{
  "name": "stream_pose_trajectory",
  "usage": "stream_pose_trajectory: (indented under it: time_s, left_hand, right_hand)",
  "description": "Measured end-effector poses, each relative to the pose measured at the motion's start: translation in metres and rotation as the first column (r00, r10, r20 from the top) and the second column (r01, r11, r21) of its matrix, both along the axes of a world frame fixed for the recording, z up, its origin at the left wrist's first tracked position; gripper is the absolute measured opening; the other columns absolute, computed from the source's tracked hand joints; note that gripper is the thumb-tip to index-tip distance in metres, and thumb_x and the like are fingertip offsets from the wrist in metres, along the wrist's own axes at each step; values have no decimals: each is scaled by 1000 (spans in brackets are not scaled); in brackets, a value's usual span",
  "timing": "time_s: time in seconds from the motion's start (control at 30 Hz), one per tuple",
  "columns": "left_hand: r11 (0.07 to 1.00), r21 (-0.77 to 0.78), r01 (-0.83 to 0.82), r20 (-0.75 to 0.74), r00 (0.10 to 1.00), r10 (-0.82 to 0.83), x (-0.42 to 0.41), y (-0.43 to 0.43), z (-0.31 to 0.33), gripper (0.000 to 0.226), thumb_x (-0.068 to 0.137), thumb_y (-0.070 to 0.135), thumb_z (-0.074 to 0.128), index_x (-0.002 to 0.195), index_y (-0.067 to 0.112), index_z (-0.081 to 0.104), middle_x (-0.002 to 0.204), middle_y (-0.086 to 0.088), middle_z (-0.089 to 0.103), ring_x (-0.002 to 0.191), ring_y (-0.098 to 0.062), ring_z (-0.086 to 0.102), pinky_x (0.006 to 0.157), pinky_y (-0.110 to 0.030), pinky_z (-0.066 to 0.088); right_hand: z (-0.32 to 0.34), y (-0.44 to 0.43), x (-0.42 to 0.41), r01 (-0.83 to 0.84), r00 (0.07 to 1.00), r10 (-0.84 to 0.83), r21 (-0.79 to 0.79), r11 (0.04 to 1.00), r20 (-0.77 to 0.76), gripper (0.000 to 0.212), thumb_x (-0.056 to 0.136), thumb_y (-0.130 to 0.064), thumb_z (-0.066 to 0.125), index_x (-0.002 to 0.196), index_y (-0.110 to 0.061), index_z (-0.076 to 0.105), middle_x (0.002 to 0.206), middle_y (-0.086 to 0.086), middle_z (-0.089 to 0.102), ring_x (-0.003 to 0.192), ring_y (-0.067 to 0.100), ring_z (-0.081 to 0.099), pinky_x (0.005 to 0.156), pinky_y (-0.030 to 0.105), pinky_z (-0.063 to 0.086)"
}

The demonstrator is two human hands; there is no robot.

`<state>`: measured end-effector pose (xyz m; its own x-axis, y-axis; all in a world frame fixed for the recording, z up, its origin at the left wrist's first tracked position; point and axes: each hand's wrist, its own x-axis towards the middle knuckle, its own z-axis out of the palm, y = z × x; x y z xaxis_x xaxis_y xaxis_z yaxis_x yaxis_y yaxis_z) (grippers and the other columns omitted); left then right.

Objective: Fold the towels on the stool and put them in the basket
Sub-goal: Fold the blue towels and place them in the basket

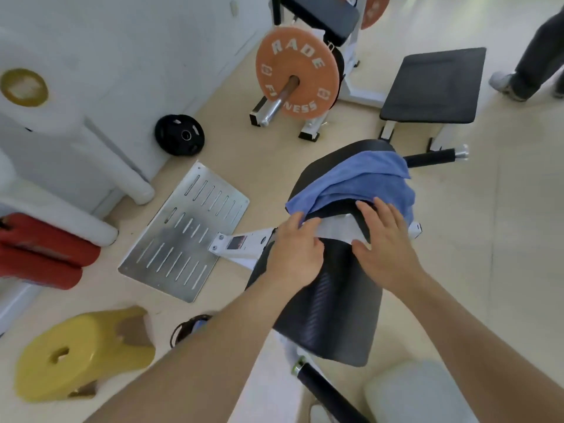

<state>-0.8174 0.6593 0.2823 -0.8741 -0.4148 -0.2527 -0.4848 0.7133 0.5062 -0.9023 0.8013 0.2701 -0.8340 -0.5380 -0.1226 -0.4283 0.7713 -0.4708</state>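
A blue towel (360, 181) lies crumpled over the far end of a black padded bench seat (329, 300). My left hand (293, 254) reaches forward, and its fingertips touch the towel's near left corner. My right hand (384, 239) is spread flat with straight fingers, the tips at the towel's near edge. A yellow plastic stool (82, 352) lies tipped on its side on the floor at the lower left. A dark basket (187, 328) with something blue in it shows on the floor, mostly hidden behind my left forearm.
A slotted metal footplate (186, 233) lies left of the bench. An orange weight plate on a bar (297, 73) and a black flat bench (433, 87) stand behind. A black plate (180, 134) leans on the wall. Another person's leg (531, 56) is at the far right.
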Motion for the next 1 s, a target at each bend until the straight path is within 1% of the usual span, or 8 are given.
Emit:
stream_pose_trajectory:
  time_s: [0.1, 0.17, 0.33, 0.5, 0.67, 0.8, 0.9, 1.0]
  left_hand:
    - [999, -41, 9, -26, 1000, -10, -51, -20, -18, 42, 95, 19, 39, 137, 23, 45, 140, -7, 33, 129, -28, 32, 100, -40, 38]
    - [1000, 5, 25, 5, 1000, -25, -79, -29, -29, 40, 93, 17, 40, 132, 21, 50, 133, -9, 41, 123, -29, 39, 96, -42, 42]
    - [981, 138, -134, -40, 989, 141, -106, -40, -28, 30, 90, 11, 47, 99, 23, 73, 78, -2, 66, 86, -27, 65, 69, -26, 49]
    - [660, 723, -203, -118, 906, 408, -58, -40, 33, 46, 88, -9, 42, 74, 22, 73, 89, -8, 72, 86, -31, 68, 75, -37, 56]
    - [459, 875, -155, -92, 877, 472, 39, -79, 128, 34, 92, -8, 39, 91, 14, 66, 80, -13, 67, 64, -21, 62, 56, -27, 53]
    - [547, 802, -239, -33, 897, 441, 139, -124, 193, 24, 82, 18, 64, 105, 12, 70, 91, -10, 73, 78, -20, 69, 67, -27, 59]
    - [752, 557, -353, -47, 890, 453, 224, -146, 236, 12, 78, 17, 74, 89, 14, 75, 79, -3, 75, 69, -12, 68, 60, -19, 54]
    - [873, 272, -404, -116, 887, 447, 320, -161, 272, 14, 78, 28, 77, 72, 17, 70, 62, 8, 66, 56, -3, 57, 55, -16, 45]
  right_hand:
    - [-5, -16, -47, -25, 999, 24, -41, 999, -34, 69, 93, -19, 52, 151, -24, 15, 160, 6, 9, 146, 28, 10, 116, 41, 17]
    - [-5, -27, -70, -16, 999, 14, -70, 997, -38, 69, 95, -20, 49, 151, -28, 10, 160, 6, 12, 137, 29, 32, 101, 38, 39]
    - [-4, -46, -94, -38, 974, 66, 132, 991, -217, 54, 99, -31, 39, 149, -32, 19, 128, 9, 49, 109, 28, 49, 84, 38, 44]
    - [24, -49, -74, -96, 992, 100, 64, 993, -72, 23, 88, -34, 56, 108, -28, 64, 107, 0, 47, 108, 26, 42, 87, 38, 42]
    - [107, -60, -27, -333, 883, 399, -267, 904, 247, 16, 86, -29, 65, 75, -18, 67, 70, 7, 65, 67, 18, 60, 65, 33, 48]
    - [169, -99, 14, -469, 768, 540, -272, 841, 345, 30, 81, -34, 73, 74, -6, 66, 71, 20, 59, 60, 15, 49, 62, 33, 41]
    - [210, -135, 71, -573, 662, 624, -256, 778, 415, 49, 79, -44, 72, 82, 4, 62, 71, 16, 57, 64, 17, 51, 65, 33, 38]
    - [247, -171, 146, -681, 600, 697, -208, 703, 392, 31, 85, -38, 68, 78, -8, 71, 66, -2, 65, 59, 6, 55, 61, 21, 41]
